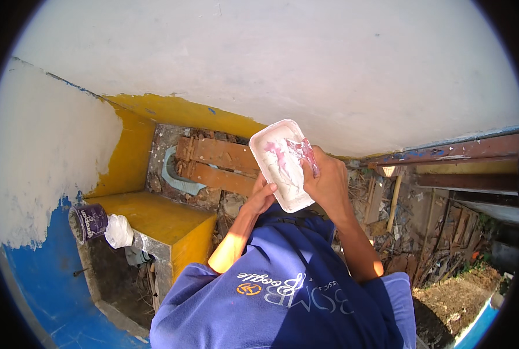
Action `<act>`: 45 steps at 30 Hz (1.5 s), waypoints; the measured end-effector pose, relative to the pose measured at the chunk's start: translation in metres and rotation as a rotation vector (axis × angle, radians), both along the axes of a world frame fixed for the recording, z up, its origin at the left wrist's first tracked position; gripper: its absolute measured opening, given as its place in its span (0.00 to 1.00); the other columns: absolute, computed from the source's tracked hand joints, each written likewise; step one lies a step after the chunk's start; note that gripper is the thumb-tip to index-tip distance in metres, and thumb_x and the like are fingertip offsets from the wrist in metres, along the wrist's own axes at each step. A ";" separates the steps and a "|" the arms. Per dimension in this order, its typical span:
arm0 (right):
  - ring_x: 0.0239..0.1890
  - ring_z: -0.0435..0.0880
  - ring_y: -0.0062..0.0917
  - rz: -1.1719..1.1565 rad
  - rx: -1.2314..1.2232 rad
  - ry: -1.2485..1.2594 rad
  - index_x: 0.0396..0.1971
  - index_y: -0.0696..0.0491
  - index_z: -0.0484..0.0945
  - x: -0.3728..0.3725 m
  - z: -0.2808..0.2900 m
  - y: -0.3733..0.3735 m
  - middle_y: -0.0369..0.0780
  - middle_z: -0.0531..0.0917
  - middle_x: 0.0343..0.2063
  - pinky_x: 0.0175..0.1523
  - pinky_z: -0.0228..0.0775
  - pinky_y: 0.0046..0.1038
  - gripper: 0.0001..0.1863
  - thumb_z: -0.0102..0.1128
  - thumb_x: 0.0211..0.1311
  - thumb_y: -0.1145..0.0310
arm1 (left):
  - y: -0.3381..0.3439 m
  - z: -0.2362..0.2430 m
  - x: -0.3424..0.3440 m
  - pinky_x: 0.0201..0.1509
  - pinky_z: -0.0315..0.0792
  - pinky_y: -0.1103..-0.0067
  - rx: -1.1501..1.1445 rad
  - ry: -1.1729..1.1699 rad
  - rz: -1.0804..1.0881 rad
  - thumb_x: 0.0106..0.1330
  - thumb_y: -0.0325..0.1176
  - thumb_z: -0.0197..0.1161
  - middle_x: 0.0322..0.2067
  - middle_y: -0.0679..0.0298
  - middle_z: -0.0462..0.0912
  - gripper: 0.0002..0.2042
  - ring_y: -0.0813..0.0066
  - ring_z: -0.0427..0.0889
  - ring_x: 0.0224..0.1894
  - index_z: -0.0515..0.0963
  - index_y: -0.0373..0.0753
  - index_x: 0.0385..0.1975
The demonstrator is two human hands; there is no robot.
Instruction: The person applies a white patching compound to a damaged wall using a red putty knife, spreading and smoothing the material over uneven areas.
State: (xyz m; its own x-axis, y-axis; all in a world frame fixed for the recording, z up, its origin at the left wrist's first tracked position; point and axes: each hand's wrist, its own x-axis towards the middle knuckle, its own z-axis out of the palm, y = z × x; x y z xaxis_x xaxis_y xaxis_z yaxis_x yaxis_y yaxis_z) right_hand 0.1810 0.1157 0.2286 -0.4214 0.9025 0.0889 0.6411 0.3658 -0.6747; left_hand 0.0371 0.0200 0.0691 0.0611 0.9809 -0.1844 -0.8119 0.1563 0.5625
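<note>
My left hand [260, 199] grips a shallow white tray [261, 146] from its lower left side, thumb over the rim. White paste [289, 179] with pinkish streaks lies in the tray. My right hand [328, 185] is closed around a flat, reddish scraper-like piece [307, 155] smeared with white. The piece reaches over the right side of the tray; its exact kind and its far edge are hard to make out. Both hands are in front of my body, near the large wall.
Beyond the tray rises a white-coated wall [306, 64] with yellow paint along its bottom. On a yellow ledge [149, 212] at left stand a dark purple tub [88, 224] and a white plastic bundle [119, 231]. Wooden boards [224, 152] and rubble cover the ground below.
</note>
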 end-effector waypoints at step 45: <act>0.35 0.80 0.19 -0.018 -0.428 0.458 0.43 0.63 0.78 0.018 -0.064 0.034 0.40 0.84 0.33 0.45 0.73 0.26 0.10 0.60 0.62 0.78 | 0.004 0.005 -0.002 0.68 0.69 0.65 -0.043 0.175 -0.102 0.61 0.39 0.71 0.71 0.58 0.54 0.51 0.63 0.61 0.71 0.37 0.48 0.76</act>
State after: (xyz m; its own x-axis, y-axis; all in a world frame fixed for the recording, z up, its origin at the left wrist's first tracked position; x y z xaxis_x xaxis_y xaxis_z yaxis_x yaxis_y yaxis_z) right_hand 0.1993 0.1501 0.1645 -0.4106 0.9047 -0.1137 0.2556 -0.0055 -0.9668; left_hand 0.0346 0.0242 0.0743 0.1229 0.9624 -0.2423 -0.6809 0.2593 0.6849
